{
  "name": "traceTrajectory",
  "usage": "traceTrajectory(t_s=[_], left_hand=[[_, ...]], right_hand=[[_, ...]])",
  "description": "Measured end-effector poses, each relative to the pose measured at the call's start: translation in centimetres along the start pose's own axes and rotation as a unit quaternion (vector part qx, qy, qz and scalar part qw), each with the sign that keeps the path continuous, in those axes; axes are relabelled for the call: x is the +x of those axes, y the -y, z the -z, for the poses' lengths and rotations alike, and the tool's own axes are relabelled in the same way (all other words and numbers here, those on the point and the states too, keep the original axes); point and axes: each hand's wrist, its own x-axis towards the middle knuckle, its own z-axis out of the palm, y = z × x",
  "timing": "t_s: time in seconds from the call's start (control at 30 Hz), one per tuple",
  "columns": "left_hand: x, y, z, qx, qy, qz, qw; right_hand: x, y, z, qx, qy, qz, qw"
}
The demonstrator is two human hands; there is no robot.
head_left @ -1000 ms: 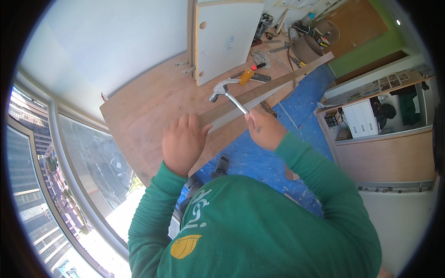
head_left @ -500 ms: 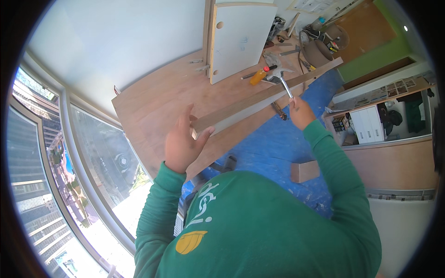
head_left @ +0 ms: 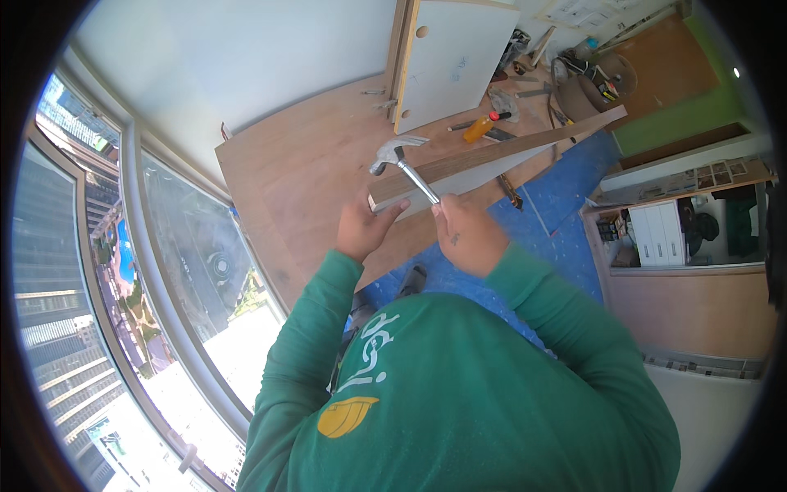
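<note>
A claw hammer [head_left: 418, 179] is gripped by its handle in my right hand [head_left: 471, 235]. Its head is raised over the near end of a long, narrow wooden board [head_left: 492, 154], brown on top with a pale side. My left hand [head_left: 363, 230] holds that near end, the thumb along the pale side and the other fingers mostly hidden. The board slants away to the far right above a plywood worktop [head_left: 287, 180].
An orange bottle with a red cap [head_left: 482, 128] and scattered tools sit beyond the board, near a white panel [head_left: 455, 70]. Another tool [head_left: 510, 193] lies at the worktop's edge. Blue sheeting [head_left: 566, 205] covers the floor; a window [head_left: 205, 254] stands at left.
My right hand has swung the hammer left, from farther along the board to its near end. My left hand's fingers have closed in on the board's end. The view has shifted slightly.
</note>
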Motion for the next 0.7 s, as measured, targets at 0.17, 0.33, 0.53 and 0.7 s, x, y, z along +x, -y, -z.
traceTrajectory(t_s=[0.17, 0.33, 0.53, 0.7], left_hand=[[0.2, 1.1, 0.4, 0.092, -0.007, -0.019, 0.996], [0.5, 2.2, 0.2, 0.036, 0.003, -0.065, 0.997], [1.1, 2.7, -0.2, 0.006, -0.016, -0.113, 0.993], [0.8, 2.4, 0.7, 0.030, 0.023, -0.023, 0.999]], right_hand=[[0.5, 2.6, -1.2, 0.017, 0.023, 0.022, 0.999], [0.9, 2.7, -2.0, 0.067, 0.025, 0.064, 0.995], [0.0, 3.0, -1.9, 0.149, 0.088, 0.062, 0.983], [-1.0, 4.9, 3.2, 0.279, 0.065, -0.019, 0.958]])
